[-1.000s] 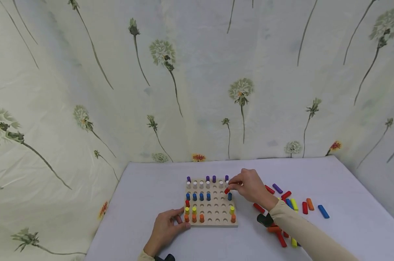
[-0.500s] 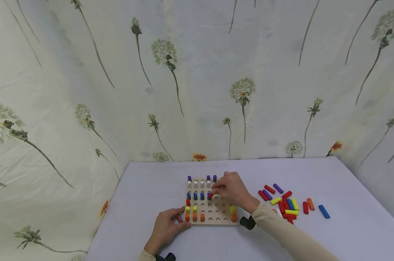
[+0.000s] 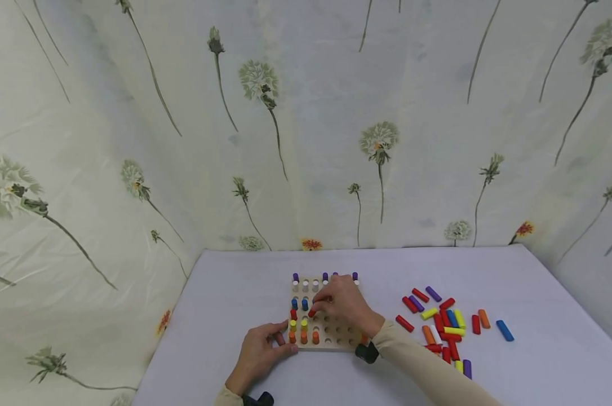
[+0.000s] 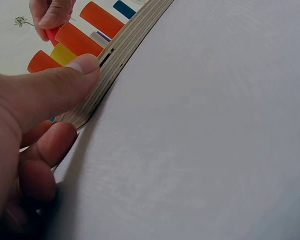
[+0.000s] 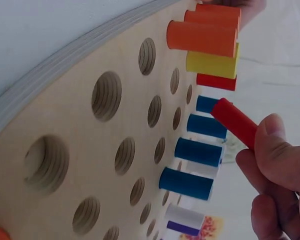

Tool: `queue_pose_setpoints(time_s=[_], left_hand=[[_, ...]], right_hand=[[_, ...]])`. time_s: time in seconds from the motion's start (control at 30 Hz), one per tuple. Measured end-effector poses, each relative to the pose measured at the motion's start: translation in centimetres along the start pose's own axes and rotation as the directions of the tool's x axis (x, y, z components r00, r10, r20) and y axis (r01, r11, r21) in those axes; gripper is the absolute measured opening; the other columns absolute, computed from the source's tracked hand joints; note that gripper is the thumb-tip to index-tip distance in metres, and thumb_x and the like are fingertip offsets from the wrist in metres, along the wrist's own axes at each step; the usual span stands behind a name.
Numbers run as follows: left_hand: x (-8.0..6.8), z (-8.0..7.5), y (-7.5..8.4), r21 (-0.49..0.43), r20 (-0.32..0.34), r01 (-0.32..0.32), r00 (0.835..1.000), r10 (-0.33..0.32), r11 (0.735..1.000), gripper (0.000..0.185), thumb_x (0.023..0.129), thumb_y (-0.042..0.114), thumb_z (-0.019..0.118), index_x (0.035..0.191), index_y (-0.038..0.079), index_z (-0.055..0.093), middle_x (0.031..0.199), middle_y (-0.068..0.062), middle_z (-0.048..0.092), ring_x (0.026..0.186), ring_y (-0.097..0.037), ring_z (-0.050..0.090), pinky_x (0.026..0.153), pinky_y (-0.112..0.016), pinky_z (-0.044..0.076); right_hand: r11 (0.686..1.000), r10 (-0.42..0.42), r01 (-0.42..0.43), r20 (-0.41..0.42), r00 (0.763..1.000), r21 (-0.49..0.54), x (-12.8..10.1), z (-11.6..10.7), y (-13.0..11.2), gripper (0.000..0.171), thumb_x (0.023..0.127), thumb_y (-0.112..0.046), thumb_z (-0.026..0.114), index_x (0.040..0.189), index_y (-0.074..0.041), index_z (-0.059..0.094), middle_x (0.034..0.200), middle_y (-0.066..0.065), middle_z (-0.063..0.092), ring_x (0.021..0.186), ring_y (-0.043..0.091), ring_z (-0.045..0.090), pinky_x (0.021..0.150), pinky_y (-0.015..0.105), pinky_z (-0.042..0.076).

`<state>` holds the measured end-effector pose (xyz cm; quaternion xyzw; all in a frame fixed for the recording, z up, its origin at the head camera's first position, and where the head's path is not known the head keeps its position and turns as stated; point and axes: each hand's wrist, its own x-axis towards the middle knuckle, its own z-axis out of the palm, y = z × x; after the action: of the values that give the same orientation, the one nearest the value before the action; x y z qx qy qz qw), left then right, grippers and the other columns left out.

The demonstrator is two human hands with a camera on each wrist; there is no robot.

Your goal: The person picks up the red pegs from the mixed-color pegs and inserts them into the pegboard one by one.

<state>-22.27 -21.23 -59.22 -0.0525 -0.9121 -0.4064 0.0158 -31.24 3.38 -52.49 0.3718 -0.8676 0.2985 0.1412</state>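
Right hand [image 3: 342, 304] pinches a light, rigid red peg [image 5: 236, 123] by its end above the pegboard [image 3: 336, 332]; left hand [image 3: 257, 355] grips the board's corner.

The pegboard [image 5: 65, 125] was pale, unvarnished wood, its edge [image 4: 121, 50] showing plywood layers and its holes ringed with drill marks. The pegs [image 5: 202, 37] looked smooth, matt-painted. The tablecloth [image 4: 215, 140] was finely woven, the printed backdrop [image 3: 306, 113] creased cloth.

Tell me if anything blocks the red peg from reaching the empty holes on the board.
Nothing visible does. The red peg, pinched by the right hand, hovers over the board; the open holes beside it are uncovered.
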Motion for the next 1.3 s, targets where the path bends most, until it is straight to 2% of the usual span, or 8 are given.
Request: queue_pose_setpoints(time_s=[0.2,0.47,0.7,0.93,1.17,1.3], left_hand=[[-0.1,0.0,0.1,-0.021,-0.004,-0.018,1.000,0.018,1.000,0.060,0.084,0.042,0.090,0.134,0.013,0.075,0.079,0.013,0.065,0.061,-0.003,0.045,0.055,-0.021,0.032],[-0.1,0.0,0.1,-0.042,0.006,0.012,1.000,-0.012,0.999,0.061,0.083,0.042,0.091,0.134,0.013,0.075,0.079,0.012,0.065,0.059,-0.004,0.043,0.053,-0.021,0.030],[0.1,0.0,0.1,-0.020,-0.003,-0.007,1.000,0.007,1.000,0.060,0.083,0.043,0.090,0.134,0.014,0.075,0.078,0.014,0.064,0.060,-0.003,0.045,0.054,-0.021,0.032],[0.1,0.0,0.1,-0.021,-0.011,-0.012,1.000,0.012,1.000,0.061,0.083,0.043,0.090,0.134,0.013,0.075,0.078,0.014,0.064,0.061,-0.003,0.045,0.055,-0.021,0.032],[0.0,0.0,0.0,-0.027,-0.007,-0.006,1.000,0.005,1.000,0.061,0.083,0.042,0.090,0.134,0.013,0.075,0.078,0.013,0.065,0.060,-0.003,0.044,0.054,-0.020,0.031],[0.0,-0.1,-0.1,-0.031,-0.005,-0.002,1.000,0.002,1.000,0.061,0.083,0.043,0.090,0.134,0.014,0.075,0.078,0.014,0.065,0.058,-0.003,0.044,0.053,-0.020,0.031]], right_hand=[[1.000,0.000,0.001,0.037,0.999,-0.030,0.2,0.8,-0.9,0.005,0.083,-0.021,0.092,0.084,-0.018,0.087,0.077,-0.011,0.079,0.070,0.003,0.043,0.073,0.028,0.033],[0.996,0.032,-0.025,0.073,0.997,-0.090,0.3,1.8,-1.2,0.005,0.084,-0.022,0.091,0.083,-0.019,0.086,0.076,-0.011,0.077,0.074,0.007,0.046,0.084,0.039,0.041],[0.994,0.041,-0.034,0.065,0.997,-0.107,0.5,2.1,-1.0,0.004,0.085,-0.020,0.090,0.084,-0.020,0.086,0.077,-0.011,0.077,0.077,0.009,0.048,0.089,0.042,0.042],[0.994,0.036,-0.030,0.051,0.998,-0.105,0.5,2.2,-0.9,0.005,0.085,-0.021,0.090,0.085,-0.017,0.086,0.077,-0.011,0.077,0.077,0.009,0.047,0.089,0.042,0.041],[0.993,0.025,-0.020,0.045,0.999,-0.112,0.4,2.7,-0.7,0.006,0.085,-0.023,0.090,0.086,-0.019,0.087,0.079,-0.011,0.078,0.074,0.007,0.047,0.077,0.032,0.036],[0.991,0.005,0.000,0.037,0.999,-0.136,0.4,3.0,-0.6,0.006,0.085,-0.024,0.091,0.086,-0.021,0.086,0.078,-0.013,0.076,0.075,0.007,0.046,0.079,0.032,0.036]])
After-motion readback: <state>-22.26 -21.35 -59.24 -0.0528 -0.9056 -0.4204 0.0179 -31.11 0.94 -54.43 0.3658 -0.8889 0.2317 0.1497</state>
